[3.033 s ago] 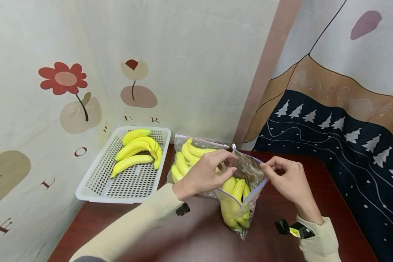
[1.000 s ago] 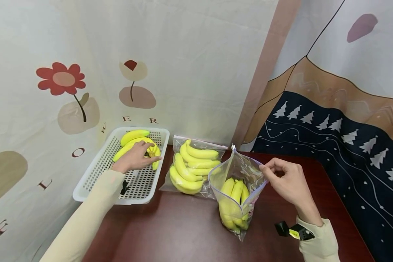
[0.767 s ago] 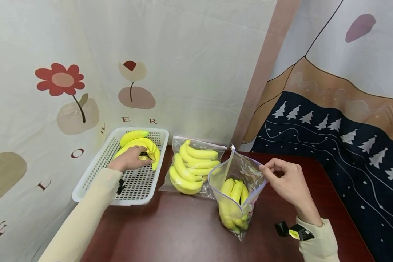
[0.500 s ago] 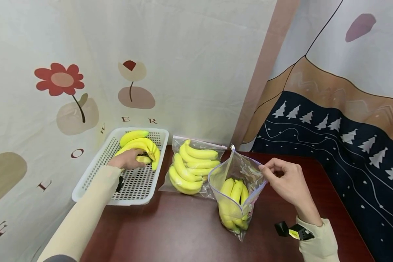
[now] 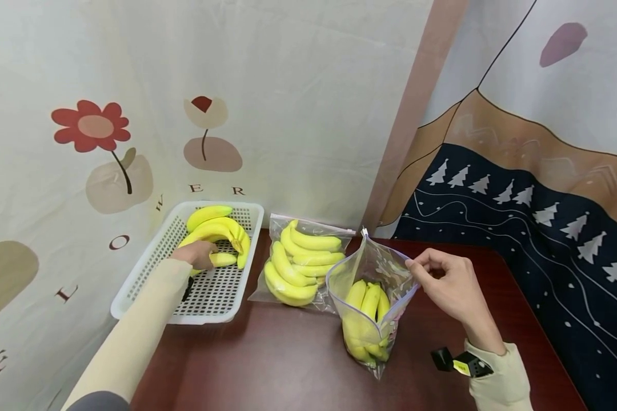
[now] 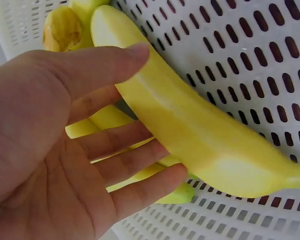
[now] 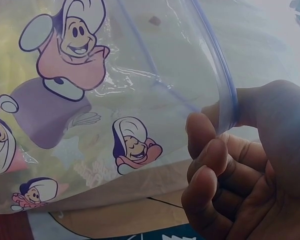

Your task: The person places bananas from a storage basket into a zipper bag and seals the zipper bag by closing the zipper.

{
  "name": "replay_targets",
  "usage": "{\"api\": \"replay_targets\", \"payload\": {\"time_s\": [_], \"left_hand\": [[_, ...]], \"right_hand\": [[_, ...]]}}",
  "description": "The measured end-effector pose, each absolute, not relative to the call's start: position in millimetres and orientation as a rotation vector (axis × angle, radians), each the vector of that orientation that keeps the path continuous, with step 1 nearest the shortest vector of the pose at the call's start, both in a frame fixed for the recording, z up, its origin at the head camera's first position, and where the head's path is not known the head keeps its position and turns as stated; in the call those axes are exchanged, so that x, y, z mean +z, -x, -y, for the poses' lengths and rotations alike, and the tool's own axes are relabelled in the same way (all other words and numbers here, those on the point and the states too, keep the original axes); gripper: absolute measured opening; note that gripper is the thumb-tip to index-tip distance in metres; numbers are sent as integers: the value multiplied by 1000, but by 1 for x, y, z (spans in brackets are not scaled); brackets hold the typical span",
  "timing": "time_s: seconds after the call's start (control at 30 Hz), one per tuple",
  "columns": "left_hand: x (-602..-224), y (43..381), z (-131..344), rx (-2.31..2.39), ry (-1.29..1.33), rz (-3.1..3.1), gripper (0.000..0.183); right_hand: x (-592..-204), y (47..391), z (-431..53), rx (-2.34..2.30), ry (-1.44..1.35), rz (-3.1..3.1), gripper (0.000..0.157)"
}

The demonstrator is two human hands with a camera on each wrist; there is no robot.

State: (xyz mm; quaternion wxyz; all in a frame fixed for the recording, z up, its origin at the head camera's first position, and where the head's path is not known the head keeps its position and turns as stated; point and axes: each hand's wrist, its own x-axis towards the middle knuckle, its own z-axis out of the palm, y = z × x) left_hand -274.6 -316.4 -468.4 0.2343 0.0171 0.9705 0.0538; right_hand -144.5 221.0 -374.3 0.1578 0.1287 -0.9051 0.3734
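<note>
My left hand [image 5: 197,254] reaches into the white plastic basket [image 5: 125,305] and grips a single banana [image 6: 190,120] at its near side. In the left wrist view the thumb lies over the banana's top, with the fingers at its lower edge. My right hand [image 5: 444,277] pinches the purple zip rim of a clear zip bag [image 5: 411,291] between thumb and fingers. The bag's mouth gapes wide, and several bananas [image 5: 362,311] stand inside. Cartoon figures [image 7: 72,47] are printed on its side in the right wrist view.
Behind the gripped banana, a bunch of bananas [image 5: 218,225] lies in the basket, along with a greenish-tipped banana [image 5: 208,214] at the back. Between basket and bag, another zip bag [image 5: 303,262] full of bananas lies flat on the dark red table [image 5: 267,359]. Printed curtains [image 5: 298,114] stand behind.
My left hand has left the bag's mouth, reached into the basket and drawn toward the near banana, which it now grips. The right hand has kept its pinch on the bag.
</note>
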Motion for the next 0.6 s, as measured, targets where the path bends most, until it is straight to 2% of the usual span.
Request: {"api": "replay_targets", "payload": {"time_s": [0.6], "left_hand": [[-479,272,330,214,-56,-2667,65]], "right_hand": [[-374,144,-221,1074,-363,2608,17]]}}
